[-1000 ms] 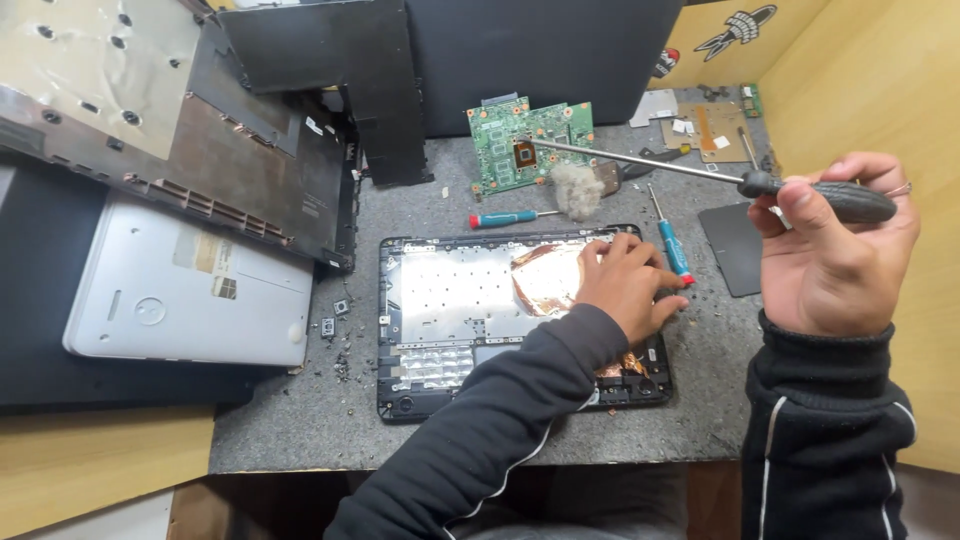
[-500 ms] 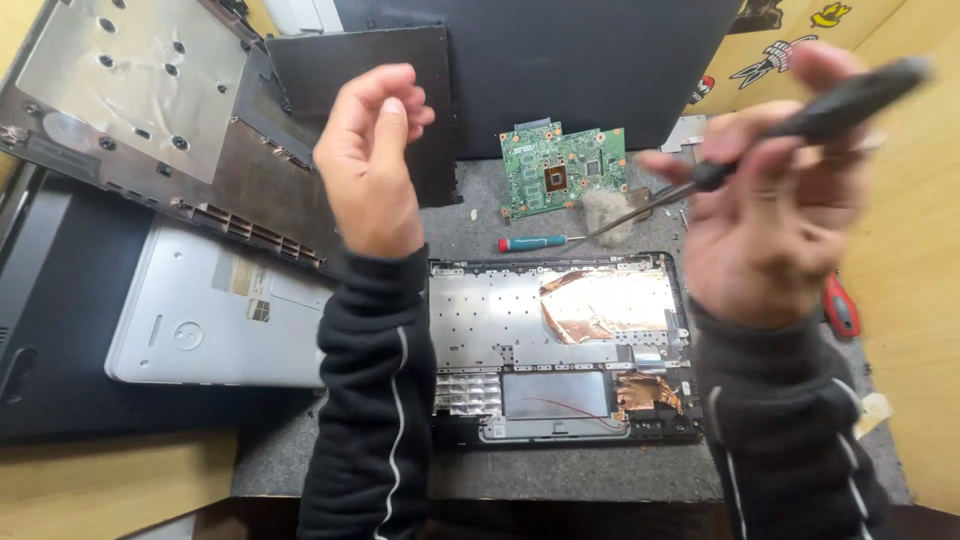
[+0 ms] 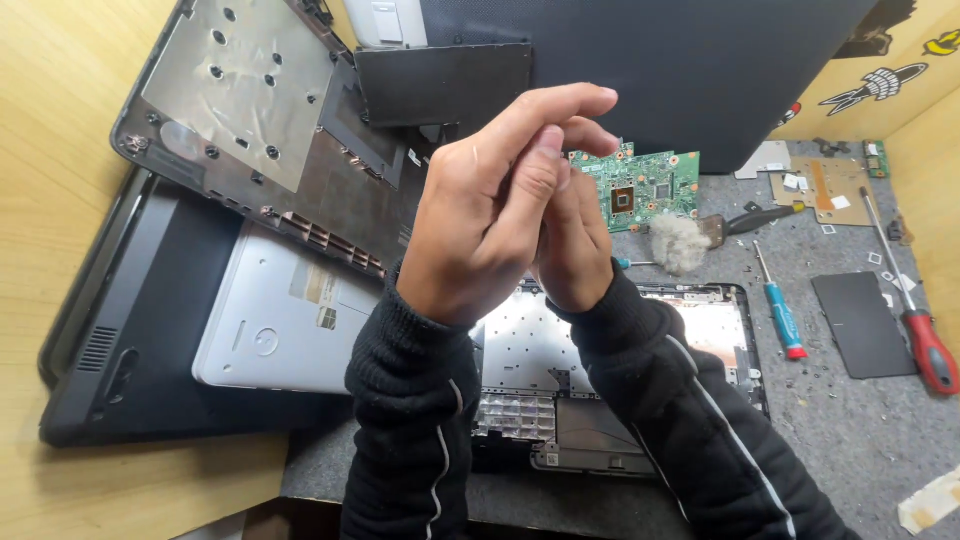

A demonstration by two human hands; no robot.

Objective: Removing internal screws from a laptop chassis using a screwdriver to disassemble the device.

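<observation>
Right now, seen from the head camera, both hands are raised together above the opened laptop base (image 3: 640, 350), pressed against each other in mid-air. The left hand (image 3: 490, 215) lies in front, fingers stretched up and to the right, thumb laid across the other hand. The right hand (image 3: 572, 245) sits behind it, mostly hidden; whether either hand is clamped on anything I cannot tell, since nothing shows between them. Both sleeves are black.

Under the wrists, the laptop base lies on the grey mat (image 3: 860, 440), its silver inner plate bare. Beyond the hands rests a green circuit board (image 3: 645, 190), with a dusty brush (image 3: 690, 240) just beside it. To the right lie a blue screwdriver (image 3: 780, 310) and a red screwdriver (image 3: 920, 330), well apart from the hands.
</observation>
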